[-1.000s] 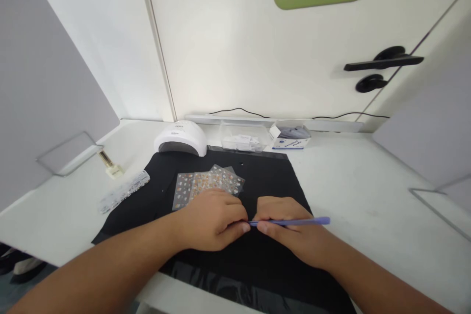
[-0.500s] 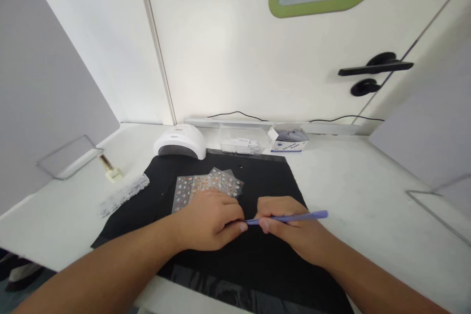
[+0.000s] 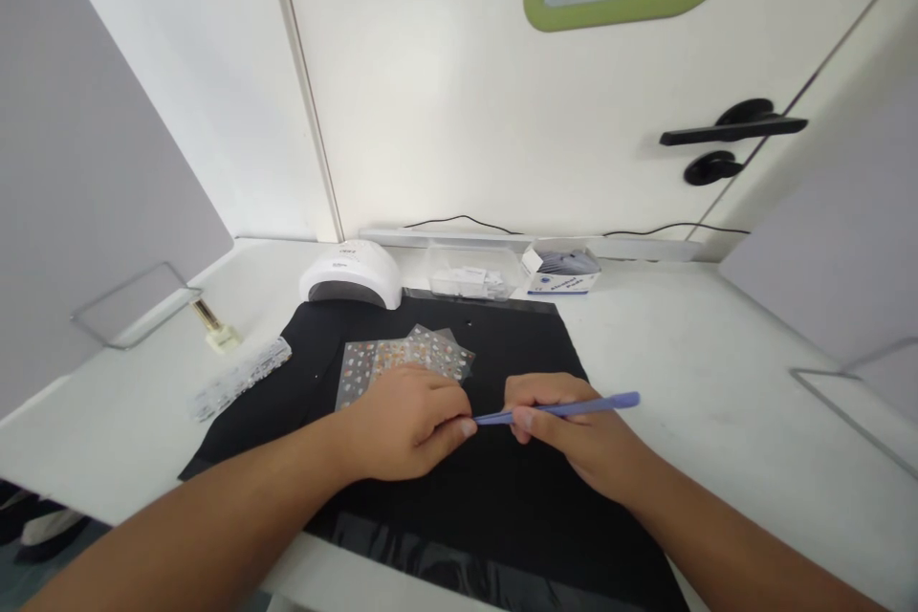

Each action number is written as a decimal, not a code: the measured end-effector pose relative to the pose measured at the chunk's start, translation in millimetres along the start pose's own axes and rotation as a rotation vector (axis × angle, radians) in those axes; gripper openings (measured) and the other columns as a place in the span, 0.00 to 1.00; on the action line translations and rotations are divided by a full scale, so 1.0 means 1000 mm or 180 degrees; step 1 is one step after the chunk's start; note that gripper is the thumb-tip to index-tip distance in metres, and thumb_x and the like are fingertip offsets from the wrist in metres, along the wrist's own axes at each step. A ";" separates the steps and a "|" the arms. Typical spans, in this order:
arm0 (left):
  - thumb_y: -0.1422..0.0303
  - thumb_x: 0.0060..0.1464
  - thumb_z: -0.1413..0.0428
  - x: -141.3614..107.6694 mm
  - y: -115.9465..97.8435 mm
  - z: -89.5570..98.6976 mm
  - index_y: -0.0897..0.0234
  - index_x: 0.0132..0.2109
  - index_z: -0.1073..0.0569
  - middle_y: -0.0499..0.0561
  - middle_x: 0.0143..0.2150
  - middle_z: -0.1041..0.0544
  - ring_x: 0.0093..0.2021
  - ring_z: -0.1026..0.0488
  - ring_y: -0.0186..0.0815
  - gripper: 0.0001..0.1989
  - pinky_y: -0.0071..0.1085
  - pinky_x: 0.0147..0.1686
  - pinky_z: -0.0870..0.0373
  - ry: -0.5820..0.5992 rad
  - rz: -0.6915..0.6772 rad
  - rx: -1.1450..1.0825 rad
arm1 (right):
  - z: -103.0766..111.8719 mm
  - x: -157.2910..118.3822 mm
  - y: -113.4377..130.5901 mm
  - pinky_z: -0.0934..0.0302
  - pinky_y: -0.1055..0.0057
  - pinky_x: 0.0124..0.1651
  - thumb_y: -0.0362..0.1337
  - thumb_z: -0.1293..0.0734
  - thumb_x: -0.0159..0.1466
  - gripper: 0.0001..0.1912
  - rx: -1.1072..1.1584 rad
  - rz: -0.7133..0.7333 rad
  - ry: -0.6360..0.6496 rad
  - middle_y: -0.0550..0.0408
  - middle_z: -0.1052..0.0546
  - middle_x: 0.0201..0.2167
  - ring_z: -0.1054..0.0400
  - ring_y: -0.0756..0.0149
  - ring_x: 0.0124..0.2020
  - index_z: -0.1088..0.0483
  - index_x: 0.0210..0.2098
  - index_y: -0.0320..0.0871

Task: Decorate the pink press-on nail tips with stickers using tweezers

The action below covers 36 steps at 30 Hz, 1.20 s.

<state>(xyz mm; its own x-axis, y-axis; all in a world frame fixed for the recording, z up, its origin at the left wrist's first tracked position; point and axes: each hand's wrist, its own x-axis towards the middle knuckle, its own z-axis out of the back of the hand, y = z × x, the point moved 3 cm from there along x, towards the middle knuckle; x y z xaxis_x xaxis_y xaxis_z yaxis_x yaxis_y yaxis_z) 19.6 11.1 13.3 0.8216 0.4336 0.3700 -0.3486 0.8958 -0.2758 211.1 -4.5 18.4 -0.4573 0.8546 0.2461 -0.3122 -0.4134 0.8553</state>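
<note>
My right hand (image 3: 566,416) grips a pair of purple tweezers (image 3: 602,404), its blunt end pointing right and its tips pointing left. Those tips reach the thumb and forefinger of my left hand (image 3: 420,423). That hand is closed in a pinch, and what lies between its fingers is hidden. Just behind it, several clear nail sticker sheets (image 3: 357,368) with orange and white motifs lie fanned out and overlapping. Beneath both hands spreads a black mat (image 3: 516,507).
A white nail lamp (image 3: 351,273) stands behind the mat, beside a clear tray (image 3: 473,275) of small packets and an open box of pads (image 3: 563,270). Left lie a nail polish bottle (image 3: 221,333) and a patterned strip (image 3: 244,377). Wire stands (image 3: 136,306) flank the table.
The tweezers and my right hand have tilted and shifted slightly, with the tips still at my left fingers. My left hand has moved up a little.
</note>
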 end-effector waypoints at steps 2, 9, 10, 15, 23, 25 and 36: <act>0.66 0.66 0.54 -0.001 0.000 0.000 0.63 0.35 0.33 0.47 0.30 0.27 0.30 0.32 0.34 0.11 0.31 0.33 0.41 -0.0006 0.0012 -0.0011 | 0.000 0.000 0.000 0.48 0.70 0.29 0.51 0.37 0.65 0.24 0.0018 -0.0022 -0.0008 0.56 0.32 0.20 0.38 0.67 0.24 0.33 0.19 0.41; 0.67 0.65 0.55 0.001 -0.001 0.003 0.62 0.35 0.33 0.47 0.29 0.28 0.30 0.32 0.34 0.11 0.31 0.32 0.41 -0.0050 0.0030 -0.0094 | 0.000 0.002 -0.001 0.48 0.70 0.28 0.52 0.37 0.64 0.24 0.0102 -0.0094 -0.0053 0.56 0.32 0.20 0.39 0.67 0.24 0.33 0.19 0.41; 0.66 0.65 0.55 0.001 -0.001 0.003 0.62 0.35 0.33 0.47 0.29 0.28 0.30 0.32 0.34 0.11 0.31 0.32 0.41 -0.0055 0.0035 -0.0099 | 0.000 0.002 -0.001 0.48 0.70 0.28 0.52 0.37 0.64 0.24 0.0120 -0.0103 -0.0051 0.56 0.32 0.20 0.39 0.67 0.24 0.33 0.19 0.41; 0.67 0.65 0.55 0.000 0.000 0.004 0.62 0.35 0.33 0.47 0.29 0.28 0.30 0.32 0.34 0.11 0.31 0.33 0.41 -0.0056 0.0063 -0.0104 | 0.001 0.001 -0.002 0.49 0.70 0.29 0.49 0.36 0.63 0.22 0.0155 -0.0172 -0.0090 0.56 0.32 0.19 0.39 0.67 0.24 0.34 0.19 0.42; 0.67 0.65 0.55 0.000 0.000 0.005 0.62 0.34 0.33 0.47 0.29 0.28 0.29 0.32 0.34 0.11 0.31 0.32 0.40 -0.0070 0.0081 -0.0100 | 0.003 0.001 -0.007 0.49 0.69 0.29 0.45 0.37 0.62 0.19 0.0198 -0.0223 -0.0099 0.56 0.32 0.20 0.39 0.66 0.24 0.33 0.19 0.42; 0.68 0.65 0.55 0.001 -0.001 0.005 0.62 0.34 0.33 0.48 0.29 0.28 0.29 0.32 0.34 0.11 0.31 0.32 0.40 -0.0078 0.0083 -0.0098 | 0.003 0.001 -0.007 0.49 0.69 0.30 0.45 0.37 0.62 0.19 0.0222 -0.0247 -0.0096 0.56 0.32 0.20 0.39 0.66 0.24 0.33 0.19 0.42; 0.68 0.64 0.55 0.000 -0.002 0.006 0.63 0.35 0.32 0.49 0.29 0.27 0.29 0.31 0.35 0.11 0.32 0.32 0.39 -0.0112 0.0063 -0.0107 | 0.003 0.002 -0.006 0.47 0.68 0.30 0.46 0.36 0.61 0.19 0.0307 -0.0237 -0.0142 0.55 0.31 0.20 0.38 0.65 0.24 0.32 0.19 0.42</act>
<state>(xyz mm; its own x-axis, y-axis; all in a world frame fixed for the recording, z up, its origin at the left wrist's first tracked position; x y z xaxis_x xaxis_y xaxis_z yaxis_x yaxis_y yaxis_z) 18.1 10.0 18.9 0.7981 0.4549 0.3950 -0.3487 0.8835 -0.3128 214.8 0.5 14.6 -0.3977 0.8958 0.1985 -0.2613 -0.3179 0.9114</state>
